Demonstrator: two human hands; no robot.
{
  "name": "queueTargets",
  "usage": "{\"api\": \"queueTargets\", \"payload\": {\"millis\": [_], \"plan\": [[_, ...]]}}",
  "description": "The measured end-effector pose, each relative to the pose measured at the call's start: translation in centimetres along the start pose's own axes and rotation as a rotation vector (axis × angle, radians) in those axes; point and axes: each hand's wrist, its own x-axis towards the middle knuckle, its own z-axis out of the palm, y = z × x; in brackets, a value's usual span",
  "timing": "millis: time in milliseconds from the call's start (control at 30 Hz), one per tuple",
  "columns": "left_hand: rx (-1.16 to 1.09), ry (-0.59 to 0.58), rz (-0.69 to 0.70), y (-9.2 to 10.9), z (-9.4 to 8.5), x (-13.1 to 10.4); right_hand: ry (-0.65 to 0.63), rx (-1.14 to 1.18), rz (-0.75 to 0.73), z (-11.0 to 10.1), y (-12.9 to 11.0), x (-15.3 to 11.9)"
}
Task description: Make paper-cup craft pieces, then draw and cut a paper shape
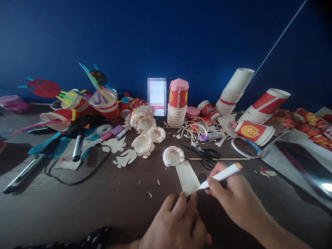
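Note:
My right hand [230, 188] is closed around a white marker pen [224, 174] with an orange end. The marker's tip meets the lower right edge of a pale cut paper piece [188, 176]. The fingertips of my left hand [178, 221] press the near edge of this paper onto the table; the fingers are bent and apart, with the thumb off to the side. Beyond the paper sits a ring-shaped piece of folded cup paper [173, 156], touching or nearly touching its far end. Black-handled scissors [207, 153] lie just past my right hand, by a thin wooden stick [233, 159].
Several folded paper rings [142, 143] and paper scraps [126, 158] lie left of centre. A stack of cups with a pink top [178, 100] stands behind. Tape [245, 147] and leaning cups [234, 90] are to the right. A black cord [77, 183] and pens lie left.

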Motion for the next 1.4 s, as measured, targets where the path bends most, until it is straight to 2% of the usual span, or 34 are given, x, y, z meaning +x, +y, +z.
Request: {"api": "queueTargets", "payload": {"millis": [500, 1000, 1267, 1400], "plan": [[0.008, -0.008, 0.001, 0.1, 0.0, -0.1, -0.01, 0.106, 0.038, 0.2, 0.7, 0.0], [0.005, -0.023, 0.011, 0.0, 0.0, 0.0, 0.003, 0.056, -0.042, 0.1, 0.1, -0.1], [0.016, 0.064, -0.004, 0.0, 0.0, 0.1, 0.046, 0.463, 0.123, -0.2, -0.4, 0.0], [0.002, 0.052, 0.003, 0.0, -0.1, 0.1, 0.059, 0.545, 0.148, -0.2, -0.4, 0.1]]}}
